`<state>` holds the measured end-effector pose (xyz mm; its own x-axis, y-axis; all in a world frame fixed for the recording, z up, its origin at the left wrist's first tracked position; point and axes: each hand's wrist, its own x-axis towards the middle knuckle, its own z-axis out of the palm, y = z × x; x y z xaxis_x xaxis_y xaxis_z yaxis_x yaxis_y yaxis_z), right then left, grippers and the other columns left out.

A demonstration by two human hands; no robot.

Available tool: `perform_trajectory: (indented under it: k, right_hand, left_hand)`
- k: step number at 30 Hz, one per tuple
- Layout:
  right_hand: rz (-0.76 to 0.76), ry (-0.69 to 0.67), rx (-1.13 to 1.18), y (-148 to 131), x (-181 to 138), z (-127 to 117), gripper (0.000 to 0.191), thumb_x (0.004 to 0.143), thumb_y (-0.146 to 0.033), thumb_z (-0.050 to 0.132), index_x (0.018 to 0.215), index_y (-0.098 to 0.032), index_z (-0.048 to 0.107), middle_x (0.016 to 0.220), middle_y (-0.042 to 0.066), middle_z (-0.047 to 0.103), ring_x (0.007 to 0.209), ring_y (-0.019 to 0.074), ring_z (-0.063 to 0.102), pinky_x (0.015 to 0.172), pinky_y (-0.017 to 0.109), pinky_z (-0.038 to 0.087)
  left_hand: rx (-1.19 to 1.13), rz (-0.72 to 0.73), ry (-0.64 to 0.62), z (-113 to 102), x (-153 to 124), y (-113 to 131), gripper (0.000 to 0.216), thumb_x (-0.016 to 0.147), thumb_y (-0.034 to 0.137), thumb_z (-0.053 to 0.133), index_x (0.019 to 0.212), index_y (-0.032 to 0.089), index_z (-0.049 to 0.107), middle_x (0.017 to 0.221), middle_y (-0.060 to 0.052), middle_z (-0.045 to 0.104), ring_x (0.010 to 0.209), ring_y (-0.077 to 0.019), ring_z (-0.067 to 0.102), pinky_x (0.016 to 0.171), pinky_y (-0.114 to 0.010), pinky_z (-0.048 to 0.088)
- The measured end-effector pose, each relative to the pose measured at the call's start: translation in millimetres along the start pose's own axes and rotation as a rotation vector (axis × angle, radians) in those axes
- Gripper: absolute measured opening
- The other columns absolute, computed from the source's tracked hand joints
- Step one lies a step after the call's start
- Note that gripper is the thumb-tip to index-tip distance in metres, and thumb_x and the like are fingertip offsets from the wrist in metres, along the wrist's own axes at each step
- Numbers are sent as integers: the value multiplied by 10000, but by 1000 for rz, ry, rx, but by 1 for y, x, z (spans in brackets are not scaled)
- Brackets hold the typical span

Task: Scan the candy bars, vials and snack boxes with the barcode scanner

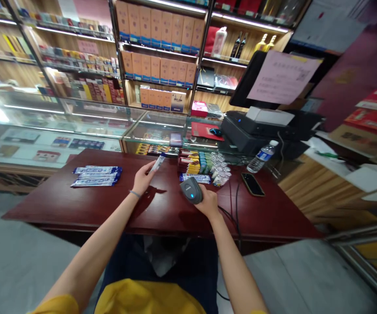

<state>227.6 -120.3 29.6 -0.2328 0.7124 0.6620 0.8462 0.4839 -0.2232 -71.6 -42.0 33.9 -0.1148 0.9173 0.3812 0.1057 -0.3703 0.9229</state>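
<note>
My left hand (143, 176) is closed on one end of a slim blue-and-white packet (158, 163), raised above the dark red table (162, 213) and slanting up to the right. In my right hand (209, 200) is a dark grey barcode scanner (191, 190) with a lit blue light; my fingers wrap round its handle, partly hidden by its head. Similar packets (97, 176) lie in a pile at the left of the table. Another blue-and-white packet (195, 178) lies just behind the scanner, in front of rows of small wrapped goods (203, 163).
A water bottle (262, 157) and a phone (253, 184) are on the table's right side, near black cables (237, 205). Behind the table runs a glass display counter (103, 117) with a monitor (249, 80) and printer (263, 126) at right. Stocked shelves (160, 48) line the wall.
</note>
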Motion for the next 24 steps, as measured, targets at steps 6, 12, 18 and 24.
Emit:
perform_trajectory:
  k: [6,12,18,24]
  right_hand:
    - [34,83,-47,32,-17,-19,434,770,-385,634,1136,-151,637,738,60,741,626,231,711,605,291,513]
    - [84,114,-104,58,-33,-35,467,765,-389,625,1161,-142,611,773,77,750,633,259,720,592,321,529]
    - [71,200,-126,73,-43,-45,441,782,-376,599,1148,-129,599,767,84,743,619,255,716,574,326,535]
    - [17,219,-115,73,-47,-39,407,796,-350,587,1146,-141,589,806,80,741,631,242,711,590,328,533]
  left_hand:
    - [404,253,-138,65,-1,7,247,896,233,578,1104,219,712,1082,-74,724,1024,-253,644,955,-390,475]
    - [553,452,-381,126,-4,3,259,925,190,515,1088,220,714,1066,-104,707,1034,-263,611,939,-404,464]
    - [672,549,-530,165,-1,-10,292,923,144,502,1100,194,728,1071,-134,702,1040,-268,617,938,-420,470]
    - [810,572,-577,174,-8,-24,413,896,84,497,1270,169,649,1252,-131,664,1156,-249,595,1030,-409,460]
